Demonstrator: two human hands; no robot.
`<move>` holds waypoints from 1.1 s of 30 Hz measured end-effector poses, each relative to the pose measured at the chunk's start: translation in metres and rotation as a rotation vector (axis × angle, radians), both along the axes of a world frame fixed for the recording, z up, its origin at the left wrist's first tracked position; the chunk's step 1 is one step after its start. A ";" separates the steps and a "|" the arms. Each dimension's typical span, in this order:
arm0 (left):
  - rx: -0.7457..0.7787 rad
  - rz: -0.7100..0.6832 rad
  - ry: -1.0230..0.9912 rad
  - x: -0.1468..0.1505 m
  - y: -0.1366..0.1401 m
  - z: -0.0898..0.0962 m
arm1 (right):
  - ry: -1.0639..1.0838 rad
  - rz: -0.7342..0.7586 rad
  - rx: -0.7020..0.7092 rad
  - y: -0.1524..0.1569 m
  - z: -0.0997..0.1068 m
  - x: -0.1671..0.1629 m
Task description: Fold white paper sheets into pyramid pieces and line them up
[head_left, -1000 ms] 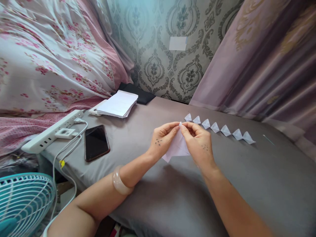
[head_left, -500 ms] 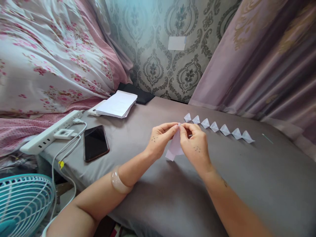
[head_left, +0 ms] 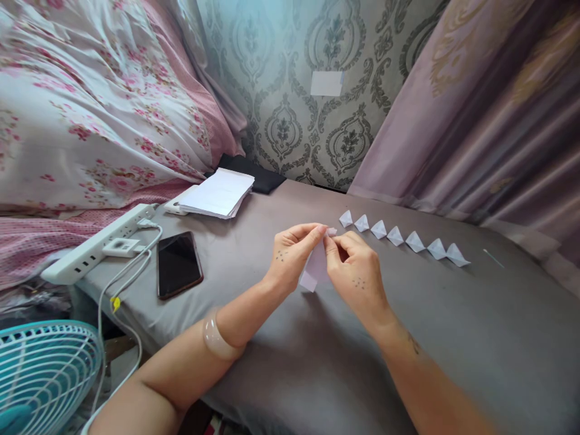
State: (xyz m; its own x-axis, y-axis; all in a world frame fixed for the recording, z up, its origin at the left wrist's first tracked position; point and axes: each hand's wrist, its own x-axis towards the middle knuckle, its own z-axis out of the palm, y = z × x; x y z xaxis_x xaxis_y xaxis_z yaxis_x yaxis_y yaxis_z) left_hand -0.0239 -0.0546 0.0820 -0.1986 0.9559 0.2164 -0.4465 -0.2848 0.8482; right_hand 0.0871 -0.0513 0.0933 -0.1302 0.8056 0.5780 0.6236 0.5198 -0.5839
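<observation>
Between my two hands a sheet of pale paper (head_left: 316, 270) is pinched near its top edge, its lower part hanging just above the grey cloth. My left hand (head_left: 291, 254) grips the paper between thumb and fingers from the left; a pale bangle (head_left: 219, 339) circles that forearm. My right hand (head_left: 356, 266) pinches the same paper from the right, close to the left fingertips. A small folded end shows above the fingers. Behind my right hand, several folded white paper pieces (head_left: 395, 236) stand in a slanting row.
A stack of white paper (head_left: 222, 190) lies at the back left, near a black flat item (head_left: 260, 177). Left of my arms are a phone (head_left: 179, 266), a power strip (head_left: 99, 243) with cables and a blue fan (head_left: 45, 374). A thin white stick (head_left: 493, 258) lies far right.
My fingertips have shifted slightly apart at the paper's top, and more of the folded end shows. My right hand sits a little lower. The view has moved slightly.
</observation>
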 end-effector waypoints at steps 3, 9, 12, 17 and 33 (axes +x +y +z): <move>-0.019 -0.027 -0.031 -0.001 0.000 0.001 | 0.031 0.030 -0.039 0.001 0.000 0.000; -0.134 -0.080 -0.153 -0.011 0.010 0.003 | 0.040 0.152 -0.299 0.009 0.004 0.016; -0.146 -0.102 -0.189 -0.014 0.013 0.002 | 0.041 0.187 -0.379 0.015 0.011 0.026; -0.097 -0.122 -0.131 -0.010 0.013 -0.003 | 0.279 0.265 -0.421 0.016 0.018 0.022; -0.146 -0.157 -0.048 -0.007 0.006 -0.003 | 0.462 0.240 -0.674 0.013 0.014 0.019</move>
State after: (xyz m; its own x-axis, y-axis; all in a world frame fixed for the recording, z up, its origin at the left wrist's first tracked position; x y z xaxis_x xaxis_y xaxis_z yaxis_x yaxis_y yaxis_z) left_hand -0.0306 -0.0481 0.0786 -0.0516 0.9964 0.0671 -0.5161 -0.0841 0.8524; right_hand 0.1056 -0.0385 0.1071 -0.2105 0.9774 0.0216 0.1635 0.0569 -0.9849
